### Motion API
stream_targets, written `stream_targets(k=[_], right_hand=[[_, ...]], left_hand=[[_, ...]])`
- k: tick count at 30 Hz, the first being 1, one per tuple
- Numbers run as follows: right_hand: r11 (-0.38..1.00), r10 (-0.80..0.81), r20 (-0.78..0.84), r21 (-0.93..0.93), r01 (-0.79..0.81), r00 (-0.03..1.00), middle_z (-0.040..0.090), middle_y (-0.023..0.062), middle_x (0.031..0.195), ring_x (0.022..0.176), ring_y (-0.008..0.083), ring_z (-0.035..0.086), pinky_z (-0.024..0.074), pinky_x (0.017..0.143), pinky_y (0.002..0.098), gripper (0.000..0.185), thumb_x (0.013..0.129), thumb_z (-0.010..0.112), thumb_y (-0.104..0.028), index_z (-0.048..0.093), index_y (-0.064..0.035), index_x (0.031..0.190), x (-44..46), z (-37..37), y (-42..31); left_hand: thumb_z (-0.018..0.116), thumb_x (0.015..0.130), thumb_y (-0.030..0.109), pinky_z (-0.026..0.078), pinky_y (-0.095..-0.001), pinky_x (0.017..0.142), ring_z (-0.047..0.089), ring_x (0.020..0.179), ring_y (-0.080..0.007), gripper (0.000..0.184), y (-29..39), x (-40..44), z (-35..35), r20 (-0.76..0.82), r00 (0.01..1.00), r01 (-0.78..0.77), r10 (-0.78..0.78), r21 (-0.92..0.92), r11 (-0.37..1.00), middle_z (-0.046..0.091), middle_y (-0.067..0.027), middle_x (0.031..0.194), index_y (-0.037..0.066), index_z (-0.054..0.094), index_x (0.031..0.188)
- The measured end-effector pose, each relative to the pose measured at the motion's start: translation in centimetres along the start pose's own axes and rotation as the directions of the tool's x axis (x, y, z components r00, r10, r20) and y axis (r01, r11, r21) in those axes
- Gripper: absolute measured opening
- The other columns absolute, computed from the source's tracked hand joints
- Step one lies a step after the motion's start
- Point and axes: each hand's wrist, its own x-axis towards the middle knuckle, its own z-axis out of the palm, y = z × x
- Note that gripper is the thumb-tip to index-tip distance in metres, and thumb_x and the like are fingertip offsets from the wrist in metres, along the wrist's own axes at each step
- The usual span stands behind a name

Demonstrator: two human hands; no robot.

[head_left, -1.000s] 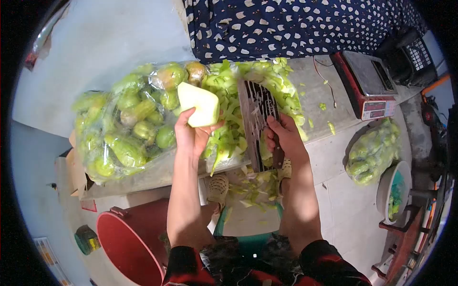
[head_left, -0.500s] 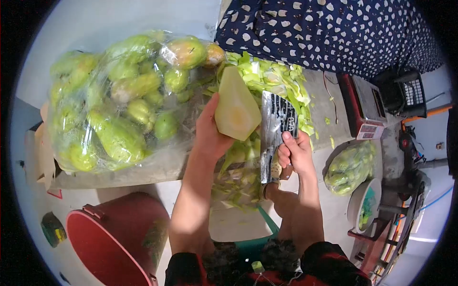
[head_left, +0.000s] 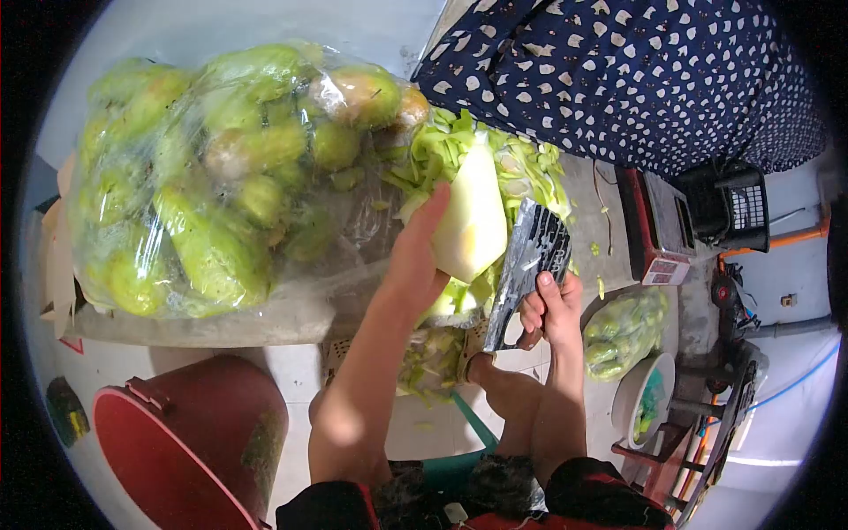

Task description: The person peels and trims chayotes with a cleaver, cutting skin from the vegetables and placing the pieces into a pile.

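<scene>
Centre of frame: left hand (head_left: 417,246) grips the peeled fruit (head_left: 474,216) along its left side (fingers mostly hidden behind it); fruit's long axis runs nearly up-down in the frame, above the counter (head_left: 212,330); right hand (head_left: 558,309), right of centre, is closed round the handle of the knife (head_left: 527,256); blade stands just right of the fruit, slanting, upper end leaning right; whether blade and fruit touch, cannot tell. Left hand is the nearer to the fruit; the blade lies between fruit and right hand. Peelings (head_left: 534,172) behind, upper centre; bagged fruit (head_left: 212,177), upper left; scale (head_left: 655,225), right; red bucket (head_left: 199,424), lower left.
</scene>
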Motion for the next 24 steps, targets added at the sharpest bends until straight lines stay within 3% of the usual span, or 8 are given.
stream_targets(k=[2, 11, 21, 23, 24], right_hand=[[1.0, -0.001, -0.004, -0.013, 0.001, 1.0, 0.041, 0.0023, 0.053, 0.038, 0.0124, 0.041, 0.038, 0.034, 0.0289, 0.028, 0.097, 0.058, -0.026, 0.047, -0.0047, 0.084, 0.0, 0.0, 0.0], [0.997, 0.018, -0.056, -0.071, -0.021, 0.998, 0.041, 0.002, 0.051, 0.037, 0.0123, 0.04, 0.0382, 0.034, 0.0287, 0.029, 0.097, 0.058, -0.026, 0.047, -0.0037, 0.083, 0.2, 0.4, 0.3], [0.999, 0.038, -0.01, -0.016, -0.038, 0.999, 0.04, 0.0018, 0.051, 0.038, 0.0123, 0.04, 0.0384, 0.034, 0.0288, 0.03, 0.097, 0.059, -0.028, 0.046, -0.005, 0.084, 0.3, 0.7, 0.9], [0.999, 0.05, -0.01, 0.002, -0.05, 0.999, 0.04, 0.0015, 0.052, 0.038, 0.0121, 0.04, 0.0384, 0.034, 0.0288, 0.03, 0.097, 0.059, -0.029, 0.046, -0.0055, 0.083, 0.3, 1.0, 1.0], [0.998, 0.066, 0.01, 0.006, -0.066, 0.998, 0.04, 0.0014, 0.052, 0.038, 0.012, 0.04, 0.0385, 0.034, 0.0289, 0.03, 0.097, 0.058, -0.029, 0.046, -0.0058, 0.083, 0.3, 1.1, 1.0]], left_hand=[[0.05, 0.098, 0.043, 0.05, -0.0401, 0.092, 0.064, 0.102, -0.0236, 0.05, -0.1, 0.1, 0.3, -0.075, 0.997, -0.031, 0.034, 0.049, 0.998, 0.063, -0.0111, 0.114, 0.003, 0.051, 0.127], [0.055, 0.095, 0.045, 0.051, -0.0387, 0.089, 0.064, 0.1, -0.0227, 0.054, -0.7, -0.1, 0.1, 0.017, 1.0, -0.02, 0.017, 0.249, 0.968, 0.062, -0.0119, 0.113, 0.001, 0.051, 0.126], [0.055, 0.093, 0.048, 0.051, -0.0393, 0.087, 0.064, 0.098, -0.0238, 0.059, -1.1, 0.0, -0.6, 0.036, 0.997, -0.067, 0.062, 0.183, 0.981, 0.062, -0.0127, 0.11, 0.0, 0.05, 0.126], [0.048, 0.099, 0.044, 0.046, -0.0285, 0.082, 0.058, 0.09, -0.0129, 0.05, 0.0, -0.4, -0.6, 0.04, 0.999, 0.013, -0.03, 0.376, 0.926, 0.062, -0.0069, 0.103, -0.001, 0.058, 0.117], [0.048, 0.099, 0.044, 0.046, -0.0285, 0.082, 0.058, 0.09, -0.0129, 0.05, -0.2, -0.4, -0.5, 0.04, 0.999, 0.014, -0.032, 0.377, 0.926, 0.062, -0.0069, 0.103, -0.001, 0.058, 0.117]])
